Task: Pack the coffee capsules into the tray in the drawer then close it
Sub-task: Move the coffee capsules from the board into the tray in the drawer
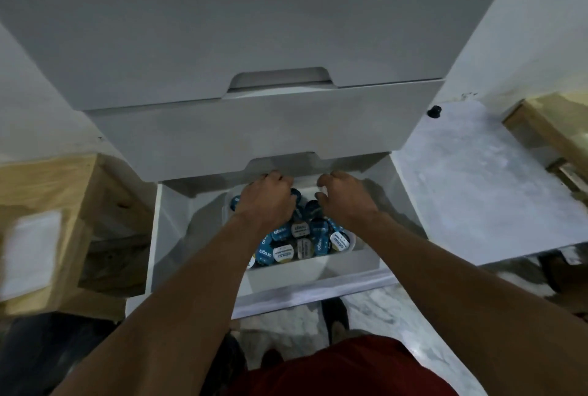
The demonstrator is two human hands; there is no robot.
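Observation:
The bottom drawer [153, 236] of a white cabinet stands pulled out. Inside it sits a white tray [286, 272] heaped with several blue and white coffee capsules [305, 244], lids up or tilted. Both my hands reach to the tray's far end, under the drawer above. My left hand [267, 201] lies knuckles up over the back capsules, its fingertips hidden. My right hand [343, 198] is curled at the back right of the tray, thumb and fingers close together. Whether either hand holds anything is hidden.
Two closed white drawers [254, 134] overhang the open one. A wooden crate [47, 204] stands to the left and wooden boards [547, 128] to the right. A small black object [434, 111] lies on the pale floor. My foot [335, 316] is just before the drawer front.

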